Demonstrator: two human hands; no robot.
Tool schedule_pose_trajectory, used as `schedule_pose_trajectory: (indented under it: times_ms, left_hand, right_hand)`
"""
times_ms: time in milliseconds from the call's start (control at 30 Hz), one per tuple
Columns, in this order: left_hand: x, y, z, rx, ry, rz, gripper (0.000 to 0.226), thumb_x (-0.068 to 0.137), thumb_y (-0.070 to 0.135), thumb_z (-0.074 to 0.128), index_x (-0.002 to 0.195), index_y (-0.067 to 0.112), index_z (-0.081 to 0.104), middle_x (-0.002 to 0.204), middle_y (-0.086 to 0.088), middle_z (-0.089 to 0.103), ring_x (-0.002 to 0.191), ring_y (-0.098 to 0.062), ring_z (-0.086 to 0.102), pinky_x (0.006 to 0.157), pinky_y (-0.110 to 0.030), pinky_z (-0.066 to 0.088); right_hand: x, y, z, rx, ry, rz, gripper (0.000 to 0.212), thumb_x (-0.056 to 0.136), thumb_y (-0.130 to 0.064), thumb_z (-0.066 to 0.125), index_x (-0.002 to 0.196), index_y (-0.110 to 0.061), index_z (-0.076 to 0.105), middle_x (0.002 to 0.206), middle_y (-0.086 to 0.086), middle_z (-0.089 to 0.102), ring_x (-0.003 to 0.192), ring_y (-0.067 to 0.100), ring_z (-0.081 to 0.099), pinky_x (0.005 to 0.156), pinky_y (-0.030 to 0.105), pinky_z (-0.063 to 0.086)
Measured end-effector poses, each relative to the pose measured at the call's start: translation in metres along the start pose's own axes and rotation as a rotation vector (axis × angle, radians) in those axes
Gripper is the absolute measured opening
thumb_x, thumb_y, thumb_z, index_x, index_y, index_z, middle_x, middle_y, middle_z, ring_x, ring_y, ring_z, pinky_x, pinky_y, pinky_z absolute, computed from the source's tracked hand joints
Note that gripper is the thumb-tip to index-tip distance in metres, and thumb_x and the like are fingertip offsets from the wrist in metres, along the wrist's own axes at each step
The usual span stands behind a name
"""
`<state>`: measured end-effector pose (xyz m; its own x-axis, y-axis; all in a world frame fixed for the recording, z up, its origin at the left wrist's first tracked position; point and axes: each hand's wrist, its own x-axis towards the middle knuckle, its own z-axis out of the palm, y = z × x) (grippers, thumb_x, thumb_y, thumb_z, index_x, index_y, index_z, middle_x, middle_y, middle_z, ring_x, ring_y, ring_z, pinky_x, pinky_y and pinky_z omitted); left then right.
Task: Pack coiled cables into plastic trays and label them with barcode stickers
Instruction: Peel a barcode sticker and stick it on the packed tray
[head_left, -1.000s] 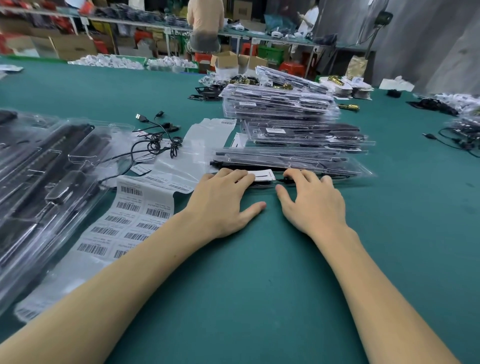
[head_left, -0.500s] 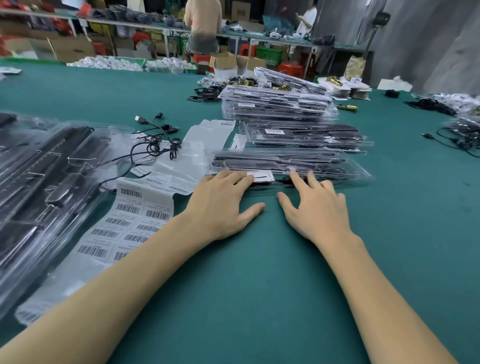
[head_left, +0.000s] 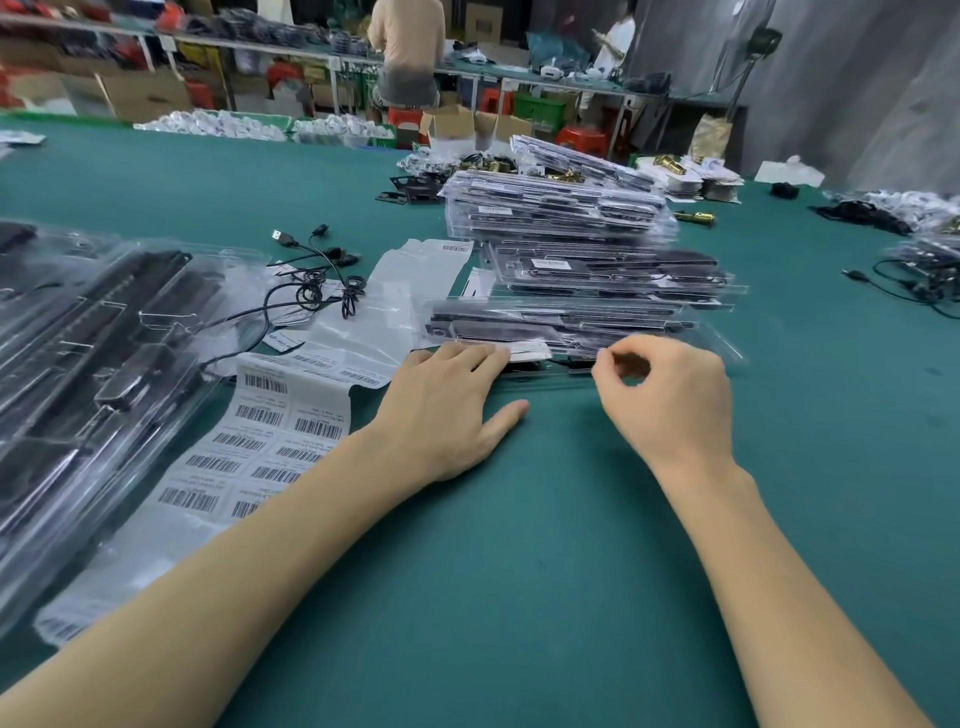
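Clear blister tray (head_left: 675, 332) looks light, flexy, slippery; I'd grip its near rim. My left hand (head_left: 447, 410) presses flat; right hand (head_left: 670, 400) curls, apparently empty.

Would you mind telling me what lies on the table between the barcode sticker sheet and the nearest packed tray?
In the head view, the left hand lies between the barcode sticker sheet and the nearest packed tray, fingertips on the tray's white label.

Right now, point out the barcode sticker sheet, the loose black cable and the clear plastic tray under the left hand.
white barcode sticker sheet (head_left: 260, 441), head view, printed middle.
loose black cable (head_left: 311, 291), head view, tangled coil.
clear plastic tray (head_left: 561, 325), head view, top face.
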<state>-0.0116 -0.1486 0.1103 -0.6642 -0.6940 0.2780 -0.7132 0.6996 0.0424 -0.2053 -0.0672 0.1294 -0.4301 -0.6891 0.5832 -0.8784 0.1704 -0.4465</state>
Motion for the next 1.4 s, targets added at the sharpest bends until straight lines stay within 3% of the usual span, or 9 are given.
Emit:
schedule_pose_trajectory:
  times_ms: [233,433,833,933,1000,1067,1133,1267,1400]
  left_hand:
    - [-0.002,0.001,-0.004,0.042,0.006,0.025,0.047,0.099,0.051,0.028,0.133,0.021,0.043,0.150,0.006,0.046,0.139,-0.015,0.040,0.111,-0.037,0.029]
    - [-0.006,-0.006,-0.005,-0.091,0.010,0.049,0.049,0.101,0.048,0.038,0.138,0.018,0.047,0.149,0.001,0.049,0.140,-0.018,0.040,0.115,-0.032,0.028]
    - [-0.013,-0.005,-0.007,-0.076,0.058,0.072,0.064,0.103,0.046,0.038,0.156,0.013,0.026,0.160,0.000,0.032,0.150,-0.016,0.023,0.120,-0.027,0.017]
    - [-0.018,-0.008,-0.015,-0.037,0.134,0.015,0.040,0.099,0.042,0.045,0.132,0.023,0.058,0.129,0.004,0.064,0.119,-0.019,0.059,0.090,-0.035,0.049]
    - [-0.022,-0.012,-0.023,-0.030,0.274,-0.022,0.023,0.096,0.038,0.055,0.097,0.022,0.071,0.091,0.003,0.071,0.082,-0.025,0.067,0.059,-0.034,0.049]
    - [-0.023,-0.018,-0.028,-0.037,0.407,-0.045,0.020,0.090,0.033,0.066,0.078,0.018,0.068,0.073,0.003,0.066,0.068,-0.026,0.063,0.049,-0.028,0.039]
    - [-0.023,-0.026,-0.031,-0.042,0.454,-0.055,0.020,0.086,0.034,0.072,0.079,0.017,0.063,0.075,0.005,0.062,0.074,-0.024,0.059,0.050,-0.028,0.038]
    - [-0.021,-0.047,-0.024,-0.079,0.265,-0.104,0.034,0.084,0.046,0.070,0.106,0.021,0.063,0.104,0.005,0.061,0.098,-0.021,0.056,0.067,-0.032,0.044]
    - [-0.019,-0.054,-0.019,-0.146,0.195,-0.118,0.029,0.088,0.049,0.066,0.105,0.027,0.068,0.112,0.008,0.060,0.099,-0.018,0.058,0.074,-0.033,0.048]
  right_hand:
    - [0.015,-0.034,0.035,0.069,-0.375,-0.367,0.049,0.085,-0.026,0.065,0.135,-0.029,0.062,0.137,-0.006,0.059,0.129,0.018,0.049,0.110,0.039,0.039]
    - [0.013,-0.031,0.046,0.141,-0.382,-0.313,0.042,0.086,-0.024,0.062,0.126,-0.036,0.067,0.127,-0.018,0.066,0.122,0.012,0.053,0.105,0.040,0.043]
    - [0.014,-0.032,0.050,0.183,-0.305,-0.287,0.030,0.094,-0.028,0.060,0.119,-0.040,0.070,0.120,-0.021,0.068,0.115,0.012,0.056,0.099,0.040,0.045]
    - [0.013,-0.031,0.052,0.186,-0.311,-0.268,0.031,0.093,-0.029,0.061,0.120,-0.041,0.070,0.122,-0.021,0.067,0.118,0.011,0.054,0.101,0.043,0.044]
    - [0.012,-0.031,0.053,0.178,-0.317,-0.265,0.031,0.092,-0.030,0.062,0.120,-0.040,0.070,0.124,-0.019,0.067,0.120,0.013,0.053,0.101,0.046,0.044]
    - [0.012,-0.031,0.054,0.148,-0.328,-0.268,0.032,0.091,-0.030,0.062,0.120,-0.041,0.070,0.125,-0.019,0.066,0.120,0.014,0.053,0.100,0.046,0.044]
    - [0.012,-0.030,0.055,0.132,-0.339,-0.273,0.033,0.089,-0.031,0.064,0.120,-0.040,0.071,0.126,-0.018,0.065,0.120,0.014,0.052,0.100,0.045,0.044]
    - [0.010,-0.030,0.056,0.136,-0.331,-0.268,0.030,0.087,-0.031,0.066,0.115,-0.039,0.073,0.125,-0.017,0.066,0.120,0.014,0.052,0.101,0.044,0.043]
    - [0.008,-0.030,0.056,0.121,-0.330,-0.276,0.030,0.087,-0.037,0.065,0.115,-0.041,0.072,0.124,-0.019,0.064,0.121,0.012,0.051,0.101,0.042,0.042]
